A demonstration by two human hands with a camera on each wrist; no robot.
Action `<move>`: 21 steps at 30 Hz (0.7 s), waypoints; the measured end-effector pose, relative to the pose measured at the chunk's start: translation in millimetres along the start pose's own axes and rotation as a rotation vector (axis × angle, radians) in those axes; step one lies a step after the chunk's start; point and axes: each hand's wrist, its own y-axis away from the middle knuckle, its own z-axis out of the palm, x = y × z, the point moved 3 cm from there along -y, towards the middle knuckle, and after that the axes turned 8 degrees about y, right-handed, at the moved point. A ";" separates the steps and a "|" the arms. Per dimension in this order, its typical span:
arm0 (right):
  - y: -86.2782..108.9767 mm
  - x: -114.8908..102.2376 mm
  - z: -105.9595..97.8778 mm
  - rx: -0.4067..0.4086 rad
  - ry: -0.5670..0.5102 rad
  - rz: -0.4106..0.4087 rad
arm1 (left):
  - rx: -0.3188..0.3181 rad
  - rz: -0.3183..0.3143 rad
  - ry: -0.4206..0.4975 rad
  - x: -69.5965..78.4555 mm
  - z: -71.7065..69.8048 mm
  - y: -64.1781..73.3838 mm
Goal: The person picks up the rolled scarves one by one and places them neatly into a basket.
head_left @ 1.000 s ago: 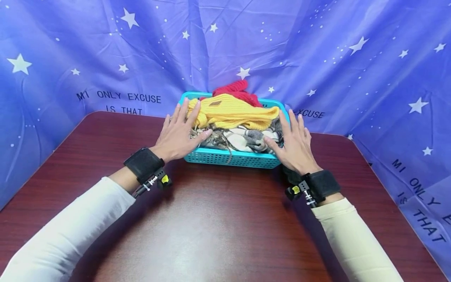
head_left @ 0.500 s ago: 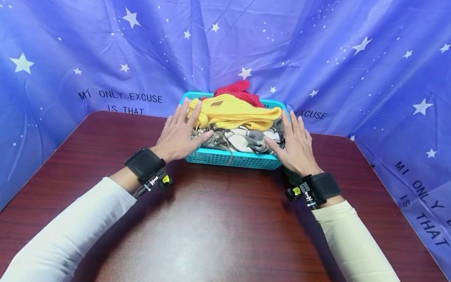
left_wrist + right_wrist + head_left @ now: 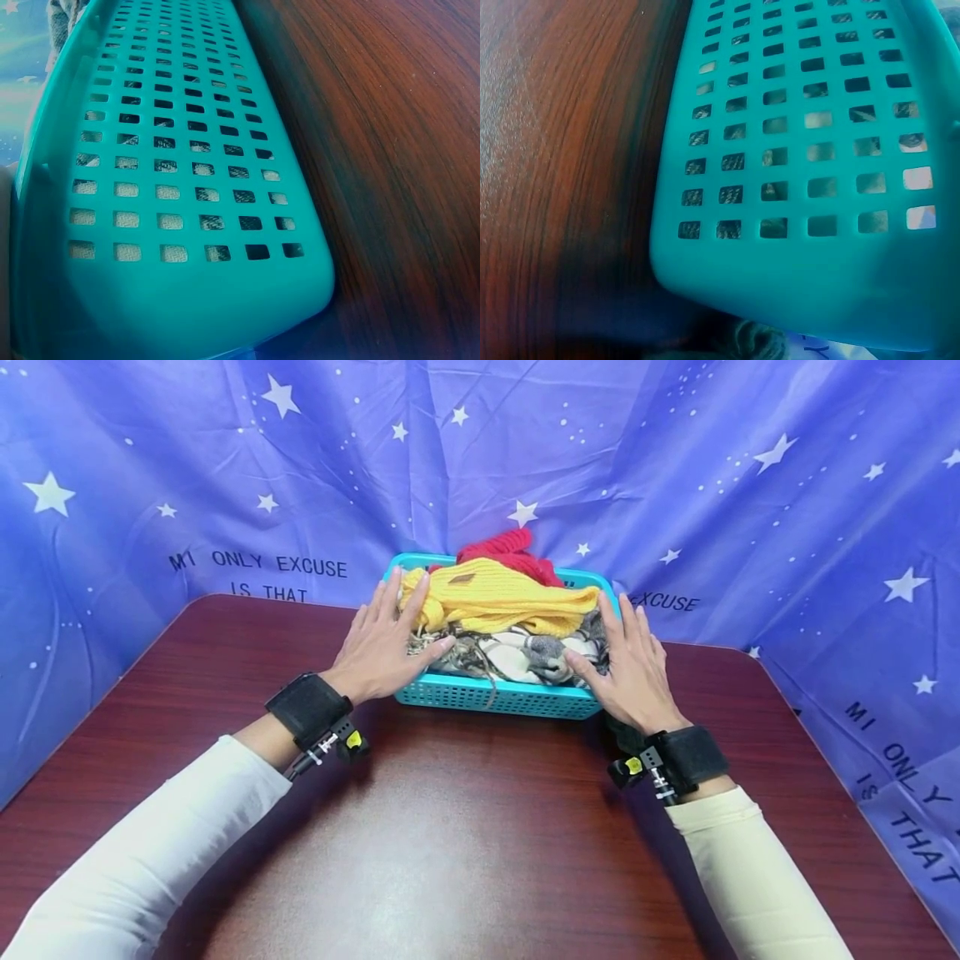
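A turquoise plastic basket (image 3: 495,700) with a grid of holes stands at the back of the table, filled with knitwear. On top lies a folded yellow ribbed knit (image 3: 502,600) with a small brown label. A grey and white plaid scarf (image 3: 513,658) with fringe fills the front, and a red knit (image 3: 513,553) sticks up behind. My left hand (image 3: 377,647) rests over the basket's left end, fingers straight and spread, thumb over the fringe. At the right end my right hand (image 3: 633,672) lies likewise, fingers extended, thumb over the plaid scarf.
Beside the basket's right end, partly under my right wrist, is a dark green knit (image 3: 759,341). The dark red wooden table (image 3: 465,827) spreads out in front. A blue star-printed curtain (image 3: 337,468) hangs right behind the basket.
The hands and basket keep their places relative to each other; the whole head view has shifted very slightly.
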 end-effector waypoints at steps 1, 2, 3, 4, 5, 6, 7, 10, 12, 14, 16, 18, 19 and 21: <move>0.2 -0.1 -0.3 0.000 0.000 0.000 | -0.002 0.000 -0.001 0.1 0.1 0.1; 0.5 -0.3 -0.6 -0.001 0.001 0.000 | -0.004 0.002 -0.001 0.1 0.3 0.3; 0.7 -0.5 -0.9 -0.002 0.002 0.000 | -0.005 0.002 -0.002 0.3 0.3 0.3; 0.8 -0.7 -1.1 -0.003 0.002 0.000 | -0.006 0.003 -0.003 0.4 0.4 0.5; 0.9 -0.9 -1.3 -0.006 0.001 0.001 | -0.007 0.003 -0.004 0.3 0.3 0.7; 0.8 -1.1 -1.5 -0.007 0.001 0.001 | -0.006 0.002 -0.004 0.3 0.1 0.9; 0.7 -1.3 -1.8 -0.007 0.002 -0.001 | -0.005 0.001 -0.004 0.2 -0.1 1.1; 0.1 -1.8 -2.3 -0.010 0.004 0.000 | -0.002 0.002 -0.005 0.5 -1.0 1.0; 0.1 -1.6 -2.5 -0.012 0.003 0.003 | -0.002 0.003 -0.003 0.9 -1.1 0.7; 0.5 -1.3 -2.5 -0.017 0.003 0.009 | -0.004 0.005 -0.003 1.1 -0.9 0.2; 1.0 -1.0 -2.3 -0.021 0.002 0.013 | -0.006 0.004 -0.004 1.1 -0.6 -0.1; 0.7 -0.8 -2.0 -0.022 0.002 0.015 | -0.008 0.002 -0.004 0.8 -0.5 -0.2; 0.3 -0.8 -1.9 -0.022 0.003 0.015 | -0.007 0.002 -0.007 0.5 -0.5 -0.3; -0.6 -1.0 -1.5 -0.020 0.006 0.014 | -0.003 0.002 -0.011 0.0 -0.7 -0.3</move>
